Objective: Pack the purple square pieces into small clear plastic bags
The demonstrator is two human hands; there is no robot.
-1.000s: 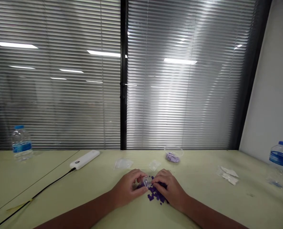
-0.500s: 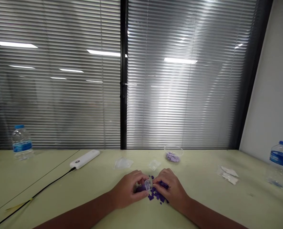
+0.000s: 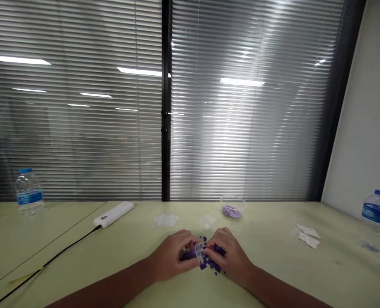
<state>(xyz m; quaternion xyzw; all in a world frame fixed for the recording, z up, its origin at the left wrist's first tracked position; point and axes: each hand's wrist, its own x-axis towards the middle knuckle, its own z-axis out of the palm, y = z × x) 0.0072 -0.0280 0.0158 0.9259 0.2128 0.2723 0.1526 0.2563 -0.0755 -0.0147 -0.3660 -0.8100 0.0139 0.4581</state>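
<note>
My left hand (image 3: 172, 255) is curled round a small clear plastic cup (image 3: 198, 250) lying on its side on the pale green table (image 3: 119, 261). My right hand (image 3: 230, 254) rests beside it with fingertips pinched at the cup's mouth, over a scatter of small dark purple pieces (image 3: 210, 264). Whether a piece sits between those fingertips is too small to tell. Some purple pieces show inside the cup near my left fingers.
A clear bowl with pale purple pieces (image 3: 232, 207) stands behind the hands. Small clear bags (image 3: 166, 220) (image 3: 207, 222) (image 3: 306, 235) lie about. A white power bank (image 3: 113, 214) with a black cable is at left, a water bottle (image 3: 28, 191) far left, another bottle (image 3: 377, 218) far right.
Both hands have stayed together over the purple pieces. The cup between them has shifted a little lower and the right fingertips have closed in on its mouth.
</note>
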